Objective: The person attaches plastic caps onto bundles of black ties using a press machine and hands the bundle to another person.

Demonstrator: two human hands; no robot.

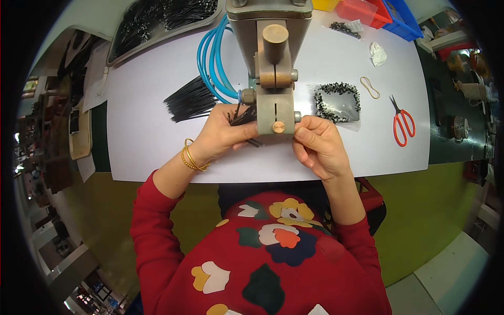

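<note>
At the metal press head (275, 94), on the near side of the white table (152, 152): both bare hands at work; left hand (223, 130) closed round a small bunch of black strips (244, 115), whose ends show below the wrist side of the press; right hand (325, 149) curled, thumb and forefinger tips together just beside the press; whether they pinch a part, cannot tell, the piece being too small or hidden.

Progress, judged from the layout: mid-batch; a loose fan of strips (190, 100) lies left of the press, more fill the tray (157, 41) at far left; small black parts remain in the near bag (338, 102); finished pieces not distinguishable from unworked ones.

Count: press head, one; hands, two; strips, too many to number, in three lots (hand, table, tray); bags of small black parts, two, the second, far bag (344, 30) near the bins; bins, three: yellow (324, 4), red (362, 12), blue (404, 23); red-handled scissors (400, 114), one; rubber band (374, 94), one; crumpled white wad (377, 54), one; blue hose (212, 65), one coil.
</note>
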